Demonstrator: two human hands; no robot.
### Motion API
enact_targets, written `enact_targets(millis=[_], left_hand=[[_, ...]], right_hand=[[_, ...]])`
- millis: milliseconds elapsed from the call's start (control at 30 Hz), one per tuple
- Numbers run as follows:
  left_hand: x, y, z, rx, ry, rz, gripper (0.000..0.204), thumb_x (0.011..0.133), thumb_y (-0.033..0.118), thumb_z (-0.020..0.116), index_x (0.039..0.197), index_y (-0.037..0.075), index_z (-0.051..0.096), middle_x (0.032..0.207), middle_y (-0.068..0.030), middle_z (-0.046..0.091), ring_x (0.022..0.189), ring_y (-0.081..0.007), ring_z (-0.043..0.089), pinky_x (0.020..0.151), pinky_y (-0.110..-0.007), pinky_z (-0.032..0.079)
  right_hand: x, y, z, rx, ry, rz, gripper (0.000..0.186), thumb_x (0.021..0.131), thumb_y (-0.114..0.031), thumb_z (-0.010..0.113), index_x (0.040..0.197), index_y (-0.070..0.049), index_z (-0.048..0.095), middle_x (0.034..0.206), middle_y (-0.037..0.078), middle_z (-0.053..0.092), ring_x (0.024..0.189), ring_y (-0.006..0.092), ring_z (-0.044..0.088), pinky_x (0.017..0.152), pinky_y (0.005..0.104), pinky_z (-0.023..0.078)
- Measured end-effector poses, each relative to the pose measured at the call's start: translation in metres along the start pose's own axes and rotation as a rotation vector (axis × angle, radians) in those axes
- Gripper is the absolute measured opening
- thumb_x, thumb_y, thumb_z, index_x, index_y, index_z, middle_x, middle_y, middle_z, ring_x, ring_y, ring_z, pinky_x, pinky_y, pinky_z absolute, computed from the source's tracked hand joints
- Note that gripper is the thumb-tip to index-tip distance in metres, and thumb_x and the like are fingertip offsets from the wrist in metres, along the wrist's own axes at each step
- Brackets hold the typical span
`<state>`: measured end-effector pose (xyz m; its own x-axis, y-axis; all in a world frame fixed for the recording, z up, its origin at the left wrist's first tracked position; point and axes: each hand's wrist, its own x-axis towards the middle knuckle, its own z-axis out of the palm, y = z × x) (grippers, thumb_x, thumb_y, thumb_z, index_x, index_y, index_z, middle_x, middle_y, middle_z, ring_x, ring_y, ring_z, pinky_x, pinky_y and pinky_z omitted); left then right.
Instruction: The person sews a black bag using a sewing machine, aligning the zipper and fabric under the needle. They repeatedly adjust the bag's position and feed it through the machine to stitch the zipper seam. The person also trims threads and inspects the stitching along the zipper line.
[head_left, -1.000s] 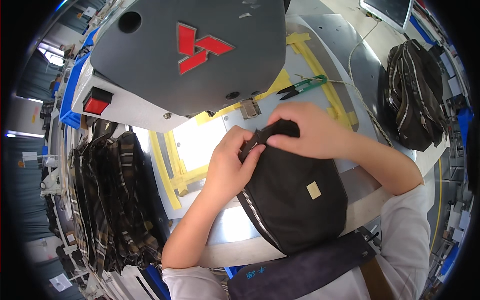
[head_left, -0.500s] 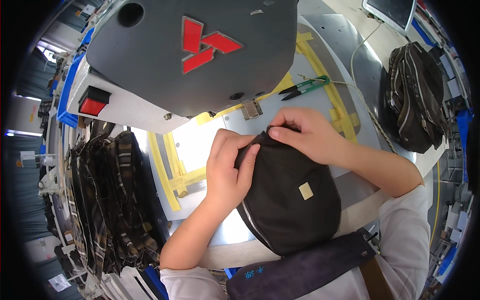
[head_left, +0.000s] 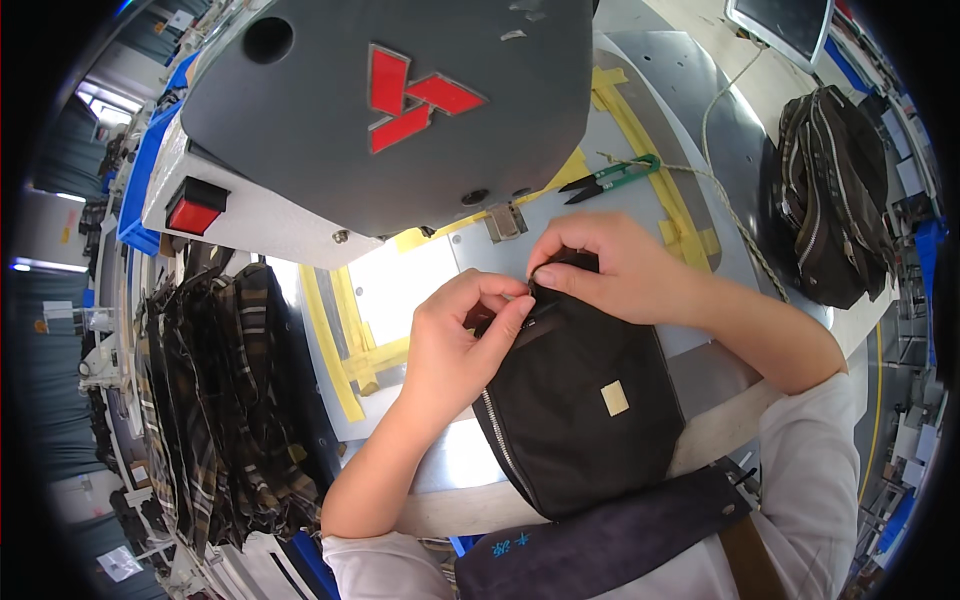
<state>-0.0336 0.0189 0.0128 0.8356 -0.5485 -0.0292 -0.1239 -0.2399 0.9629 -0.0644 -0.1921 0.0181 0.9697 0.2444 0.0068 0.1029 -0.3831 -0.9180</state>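
Note:
A black fabric bag [head_left: 575, 430] with a pale patch on it and a silver zipper along its left side lies below the grey sewing machine head [head_left: 300, 120]. My left hand [head_left: 460, 340] pinches the bag's top edge at the left, thumb and fingertips close together. My right hand [head_left: 615, 270] grips the same edge just to the right, its thumb and index finger pressed on the fabric. Green-handled thread snips [head_left: 610, 178] lie on the plate [head_left: 467, 258] beyond my hands.
Dark plaid fabric pieces [head_left: 220, 400] hang at the left. More black bags [head_left: 830, 200] lie on the table at the right. A cord [head_left: 740, 230] runs down the right side, and a screen [head_left: 775, 25] is at the upper right. A blue bin [head_left: 145, 200] sits behind the machine's left side.
My hands have shifted along the bag's top edge, fingers still pinching it. Compared with half a second ago, the fold has turned, showing a darker strip below my left thumb.

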Motion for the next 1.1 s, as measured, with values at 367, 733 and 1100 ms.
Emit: enact_targets(millis=[367, 733, 1100], left_hand=[[0.004, -0.005, -0.003, 0.076, -0.013, 0.080, 0.005, 0.088, 0.002, 0.067, 0.092, -0.001, 0.067, 0.079, -0.0045, 0.058, 0.070, -0.0098, 0.060, 0.064, -0.023, 0.048], [0.003, -0.009, 0.001, -0.105, -0.023, -0.032, 0.003, 0.086, -0.002, 0.062, 0.087, 0.000, 0.061, 0.076, -0.0009, 0.059, 0.069, -0.0056, 0.057, 0.065, -0.021, 0.047], [-0.002, -0.010, 0.001, -0.160, 0.020, 0.023, 0.007, 0.090, -0.002, 0.058, 0.086, 0.003, 0.056, 0.078, 0.0030, 0.055, 0.068, -0.0021, 0.048, 0.061, -0.018, 0.040]], right_hand=[[0.004, 0.003, 0.004, 0.150, 0.003, 0.105, 0.013, 0.090, -0.010, 0.064, 0.098, 0.001, 0.064, 0.089, 0.005, 0.065, 0.083, 0.0094, 0.059, 0.075, 0.0260, 0.047], [0.005, 0.012, 0.011, -0.337, 0.165, -0.545, 0.015, 0.080, -0.006, 0.069, 0.094, -0.005, 0.066, 0.094, 0.006, 0.063, 0.083, 0.0234, 0.063, 0.072, 0.0334, 0.051], [-0.007, 0.003, 0.015, -0.647, 0.260, -0.749, 0.022, 0.067, -0.007, 0.071, 0.087, -0.011, 0.063, 0.089, 0.003, 0.062, 0.090, 0.0246, 0.059, 0.083, 0.0428, 0.048]])
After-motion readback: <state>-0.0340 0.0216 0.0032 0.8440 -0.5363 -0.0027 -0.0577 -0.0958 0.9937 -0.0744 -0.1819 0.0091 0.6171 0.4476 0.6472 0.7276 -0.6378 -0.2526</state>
